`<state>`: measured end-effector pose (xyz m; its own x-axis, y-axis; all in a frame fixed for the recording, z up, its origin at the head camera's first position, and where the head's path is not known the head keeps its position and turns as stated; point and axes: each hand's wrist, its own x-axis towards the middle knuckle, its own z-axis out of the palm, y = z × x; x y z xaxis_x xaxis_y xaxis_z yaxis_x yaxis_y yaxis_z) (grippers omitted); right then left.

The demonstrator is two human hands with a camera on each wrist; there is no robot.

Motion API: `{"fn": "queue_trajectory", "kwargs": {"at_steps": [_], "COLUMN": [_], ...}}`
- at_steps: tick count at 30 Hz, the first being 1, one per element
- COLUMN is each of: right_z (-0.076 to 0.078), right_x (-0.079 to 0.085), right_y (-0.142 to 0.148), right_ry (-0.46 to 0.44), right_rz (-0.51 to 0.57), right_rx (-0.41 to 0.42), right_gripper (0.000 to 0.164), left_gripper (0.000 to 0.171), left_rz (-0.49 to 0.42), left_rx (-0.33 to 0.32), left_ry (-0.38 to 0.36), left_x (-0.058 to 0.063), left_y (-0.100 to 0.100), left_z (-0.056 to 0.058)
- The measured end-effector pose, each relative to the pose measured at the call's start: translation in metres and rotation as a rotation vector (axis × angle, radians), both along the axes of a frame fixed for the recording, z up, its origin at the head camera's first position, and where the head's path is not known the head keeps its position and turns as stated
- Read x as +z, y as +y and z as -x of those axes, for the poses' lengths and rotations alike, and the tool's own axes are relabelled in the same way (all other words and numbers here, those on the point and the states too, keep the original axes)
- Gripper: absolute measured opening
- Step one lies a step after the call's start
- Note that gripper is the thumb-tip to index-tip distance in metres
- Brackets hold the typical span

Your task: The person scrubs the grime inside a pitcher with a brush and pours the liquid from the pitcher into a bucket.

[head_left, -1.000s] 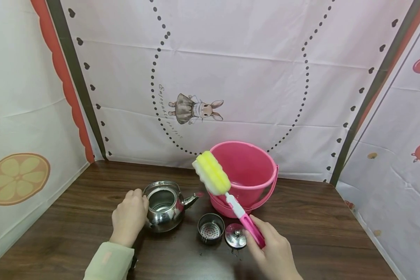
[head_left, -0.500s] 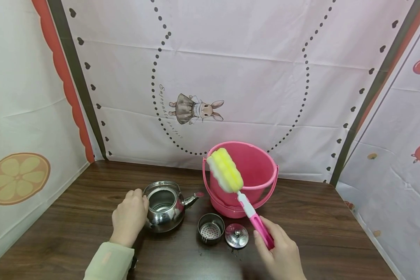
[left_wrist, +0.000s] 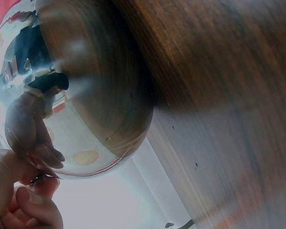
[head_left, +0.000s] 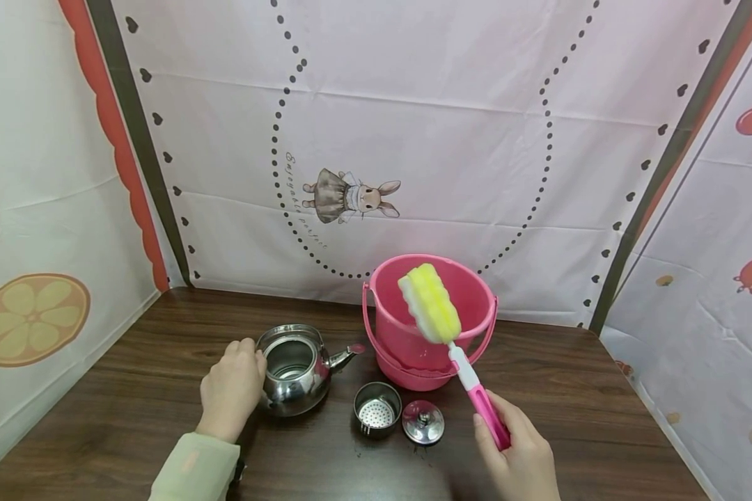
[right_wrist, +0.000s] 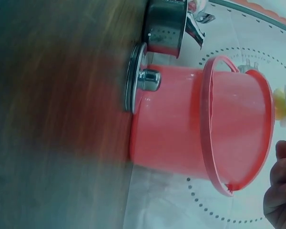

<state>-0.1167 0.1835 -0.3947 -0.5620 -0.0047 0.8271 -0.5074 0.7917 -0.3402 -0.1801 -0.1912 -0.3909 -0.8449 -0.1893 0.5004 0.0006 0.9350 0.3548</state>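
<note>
A shiny metal teapot [head_left: 293,393] stands lidless on the table, its spout pointing right. My left hand [head_left: 233,386] grips it at the left side; in the left wrist view, curled fingers [left_wrist: 35,202] pinch something at the pot's edge, mostly hidden. Raised in front of the bucket is a sponge brush [head_left: 435,304] with a yellow and white head. My right hand [head_left: 519,449] is wrapped round its pink handle [head_left: 489,417]. Between the hands, a perforated metal strainer [head_left: 377,410] stands upright beside the round teapot lid [head_left: 423,422], which lies knob up.
A pink bucket [head_left: 401,348] stands behind the strainer and lid, its handle hanging down at the front. The dark wooden table [head_left: 576,417] runs back to a printed white cloth [head_left: 476,167]. Similar cloths hang at both sides.
My right hand has moved right with the sponge brush, whose head has passed from the bucket's left edge to the front of its opening. The left hand and teapot have stayed put.
</note>
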Motion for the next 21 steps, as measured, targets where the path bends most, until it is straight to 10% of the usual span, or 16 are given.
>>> {"fn": "queue_trajectory", "kwargs": {"at_steps": [21], "right_z": [-0.005], "right_x": [-0.006], "right_y": [0.024], "right_ry": [0.020], "right_rz": [0.062], "right_rx": [-0.139], "right_gripper": [0.045], "left_gripper": [0.014], "left_rz": [0.006], "left_rx": [-0.010], "left_ry": [0.034], "left_x": [-0.002], "left_y": [-0.001], "left_z": [0.001]}}
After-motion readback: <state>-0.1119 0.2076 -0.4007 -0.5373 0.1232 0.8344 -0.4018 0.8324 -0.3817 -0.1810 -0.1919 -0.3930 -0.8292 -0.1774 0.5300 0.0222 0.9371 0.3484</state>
